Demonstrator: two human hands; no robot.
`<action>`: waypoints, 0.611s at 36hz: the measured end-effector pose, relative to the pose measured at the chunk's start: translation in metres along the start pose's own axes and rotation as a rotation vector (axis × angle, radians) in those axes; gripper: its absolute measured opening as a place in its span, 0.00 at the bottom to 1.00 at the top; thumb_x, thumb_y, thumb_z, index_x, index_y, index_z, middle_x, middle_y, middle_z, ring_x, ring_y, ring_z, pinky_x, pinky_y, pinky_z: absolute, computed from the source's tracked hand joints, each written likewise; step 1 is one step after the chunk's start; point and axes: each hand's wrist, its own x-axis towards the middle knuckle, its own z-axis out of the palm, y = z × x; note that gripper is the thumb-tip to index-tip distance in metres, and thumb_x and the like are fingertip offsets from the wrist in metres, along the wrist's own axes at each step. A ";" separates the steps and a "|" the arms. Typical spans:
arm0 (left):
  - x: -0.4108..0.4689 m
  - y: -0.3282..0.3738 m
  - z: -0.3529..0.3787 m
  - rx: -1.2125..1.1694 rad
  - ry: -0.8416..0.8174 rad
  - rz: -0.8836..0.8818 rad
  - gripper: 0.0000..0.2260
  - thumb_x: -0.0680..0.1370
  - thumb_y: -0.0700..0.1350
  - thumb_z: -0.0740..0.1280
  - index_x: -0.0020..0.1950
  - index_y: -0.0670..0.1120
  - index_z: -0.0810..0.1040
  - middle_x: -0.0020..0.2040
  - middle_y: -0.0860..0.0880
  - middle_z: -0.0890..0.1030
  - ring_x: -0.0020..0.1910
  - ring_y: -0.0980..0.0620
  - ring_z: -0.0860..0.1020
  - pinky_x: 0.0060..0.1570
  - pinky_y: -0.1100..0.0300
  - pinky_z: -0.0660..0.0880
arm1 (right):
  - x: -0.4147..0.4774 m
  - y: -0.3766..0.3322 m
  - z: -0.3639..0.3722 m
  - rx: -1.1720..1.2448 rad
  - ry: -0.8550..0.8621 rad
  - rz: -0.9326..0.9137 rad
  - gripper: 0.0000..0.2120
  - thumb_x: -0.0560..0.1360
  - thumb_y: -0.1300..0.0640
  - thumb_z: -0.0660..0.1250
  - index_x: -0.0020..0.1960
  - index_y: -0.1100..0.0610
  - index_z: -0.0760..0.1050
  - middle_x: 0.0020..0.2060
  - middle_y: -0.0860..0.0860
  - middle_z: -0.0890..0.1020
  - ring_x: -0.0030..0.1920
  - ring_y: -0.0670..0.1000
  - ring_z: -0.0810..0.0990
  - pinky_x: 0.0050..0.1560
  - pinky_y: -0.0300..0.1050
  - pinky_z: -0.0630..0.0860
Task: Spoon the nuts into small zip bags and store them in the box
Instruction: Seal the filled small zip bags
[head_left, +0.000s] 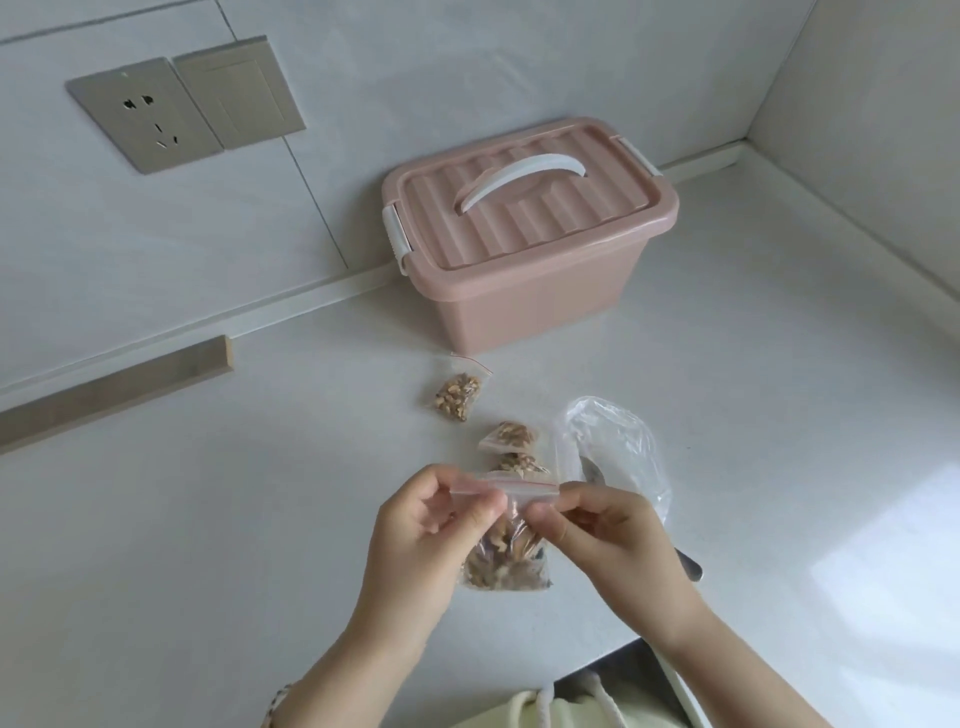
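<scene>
- Head view: in front of the pink storage box (524, 291), the left hand (421, 525) and right hand (610, 530) each pinch one end of the nut-filled zip bag (506, 566) at its seal (522, 487), fingertips pressed together.
- If the seal closes only partly, nuts can spill later.

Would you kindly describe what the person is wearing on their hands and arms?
The left hand and right hand are bare, with no gloves or rings showing. The forearms are unsleeved. A brown-speckled band, perhaps a cuff, sits low on the left arm.
</scene>
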 end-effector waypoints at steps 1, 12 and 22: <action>-0.003 -0.001 0.003 -0.033 -0.008 -0.031 0.08 0.66 0.42 0.76 0.39 0.42 0.79 0.36 0.45 0.83 0.36 0.51 0.80 0.34 0.65 0.75 | -0.004 -0.002 0.002 0.017 0.023 0.004 0.10 0.67 0.51 0.68 0.35 0.59 0.81 0.32 0.55 0.83 0.35 0.52 0.79 0.41 0.45 0.75; -0.031 -0.011 0.027 -0.117 0.059 -0.143 0.06 0.66 0.42 0.71 0.36 0.39 0.81 0.34 0.41 0.83 0.33 0.50 0.80 0.33 0.61 0.77 | -0.037 -0.009 0.008 0.161 0.181 0.100 0.11 0.64 0.54 0.69 0.43 0.59 0.77 0.32 0.55 0.83 0.32 0.47 0.80 0.35 0.36 0.74; -0.044 -0.004 0.028 -0.019 0.093 -0.004 0.08 0.65 0.47 0.70 0.30 0.43 0.79 0.27 0.47 0.78 0.26 0.55 0.72 0.29 0.66 0.71 | -0.042 -0.024 0.002 0.174 0.138 0.151 0.08 0.63 0.55 0.69 0.36 0.60 0.80 0.28 0.51 0.81 0.28 0.43 0.77 0.32 0.33 0.73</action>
